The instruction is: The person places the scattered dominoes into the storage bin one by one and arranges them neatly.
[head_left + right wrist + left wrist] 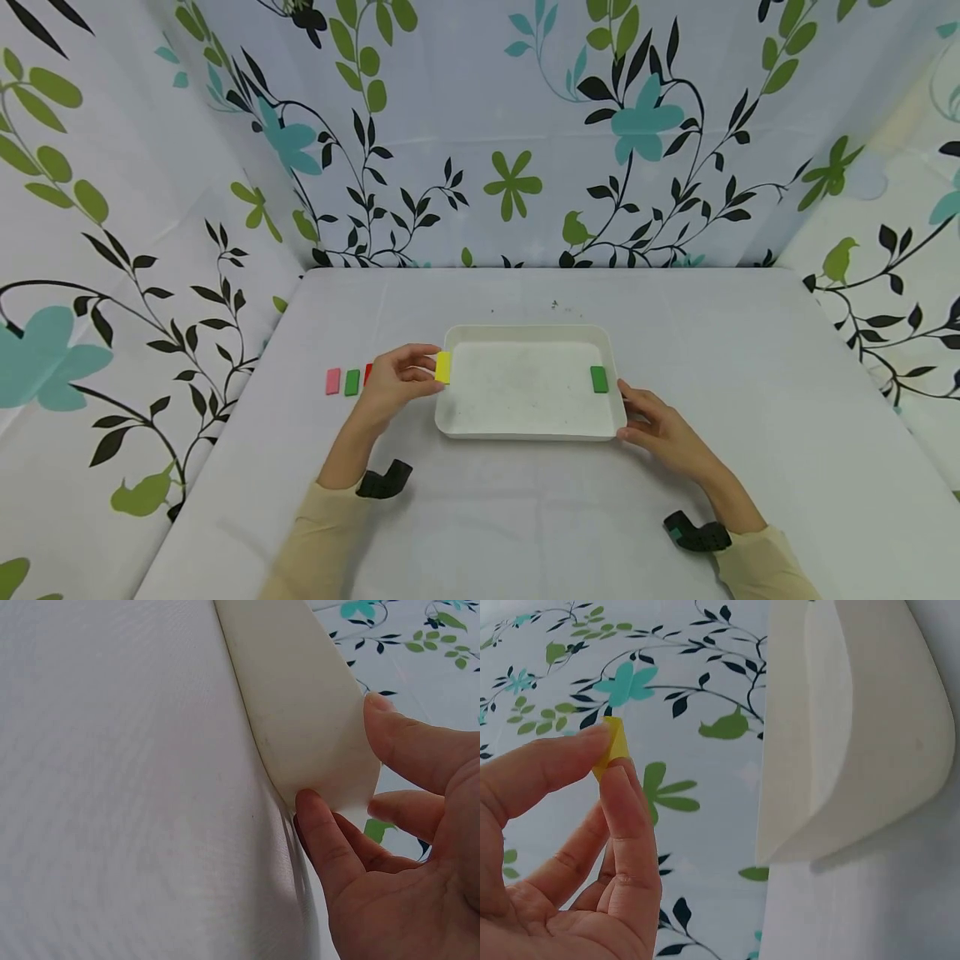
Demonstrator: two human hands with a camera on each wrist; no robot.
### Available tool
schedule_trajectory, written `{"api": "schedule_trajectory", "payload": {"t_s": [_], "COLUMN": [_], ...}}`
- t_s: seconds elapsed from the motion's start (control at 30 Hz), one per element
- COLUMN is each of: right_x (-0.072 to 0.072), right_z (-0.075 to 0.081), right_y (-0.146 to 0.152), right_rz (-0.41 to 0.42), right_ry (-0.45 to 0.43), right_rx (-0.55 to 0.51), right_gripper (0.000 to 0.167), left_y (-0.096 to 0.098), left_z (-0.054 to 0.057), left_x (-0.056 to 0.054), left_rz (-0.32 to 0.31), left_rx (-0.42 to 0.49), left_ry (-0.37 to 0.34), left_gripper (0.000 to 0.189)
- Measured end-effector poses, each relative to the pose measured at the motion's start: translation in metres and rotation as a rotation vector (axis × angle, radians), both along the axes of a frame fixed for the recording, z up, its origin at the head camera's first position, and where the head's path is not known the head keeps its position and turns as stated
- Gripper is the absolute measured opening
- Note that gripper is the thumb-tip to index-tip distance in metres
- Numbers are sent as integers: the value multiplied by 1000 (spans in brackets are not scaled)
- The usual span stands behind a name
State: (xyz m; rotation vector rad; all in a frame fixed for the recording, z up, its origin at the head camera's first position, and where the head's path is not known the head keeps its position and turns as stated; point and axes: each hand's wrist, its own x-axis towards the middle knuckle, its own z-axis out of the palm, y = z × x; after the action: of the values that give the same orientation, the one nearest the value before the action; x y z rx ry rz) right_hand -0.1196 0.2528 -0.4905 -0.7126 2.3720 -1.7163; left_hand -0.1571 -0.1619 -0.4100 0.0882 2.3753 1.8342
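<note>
My left hand (392, 379) pinches a small yellow rectangular block (443, 367) between thumb and fingertips, at the left rim of a shallow white tray (525, 425). The left wrist view shows the yellow block (613, 746) in the fingertips, apart from the tray wall (900, 727). At the tray's right end, my right hand (663, 429) touches the edge with spread, relaxed fingers. Fingertips (309, 801) lie against the outer wall in the right wrist view. Inside the tray, near its right side, lies a green block (599, 379).
Left of the tray, a pink block (333, 382) and another green block (352, 382) lie on the white-covered table (525, 517). A red block (367, 373) is mostly hidden by my left hand. A leaf-patterned curtain (480, 133) surrounds the table's back and sides.
</note>
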Motion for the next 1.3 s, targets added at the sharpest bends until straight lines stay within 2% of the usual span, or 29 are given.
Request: {"api": "schedule_trajectory", "payload": {"t_s": [0.27,0.53,0.7,0.97,1.3], "right_x": [1,2,1,0,0], "right_z": [-3,-2,-1,-2,1], "right_y": [0,0,1,0,-1], "right_rz": [-5,-15,-12,-12,-31], "right_ry": [-12,-23,-15,-15,-20], "right_rx": [-11,-3,7,5,39], "right_gripper": [72,73,72,73,73], "left_y": [56,100,124,160,189], "left_z": [-1,-8,-12,-25,-33], "left_x": [-15,-29,-34,-37,-41], "left_rz": [-39,-69,-74,-74,-47], "left_rx": [8,11,5,-40,-128], "left_ry": [-47,-47,-63,-91,-81], "left_gripper": [48,49,49,49,45]}}
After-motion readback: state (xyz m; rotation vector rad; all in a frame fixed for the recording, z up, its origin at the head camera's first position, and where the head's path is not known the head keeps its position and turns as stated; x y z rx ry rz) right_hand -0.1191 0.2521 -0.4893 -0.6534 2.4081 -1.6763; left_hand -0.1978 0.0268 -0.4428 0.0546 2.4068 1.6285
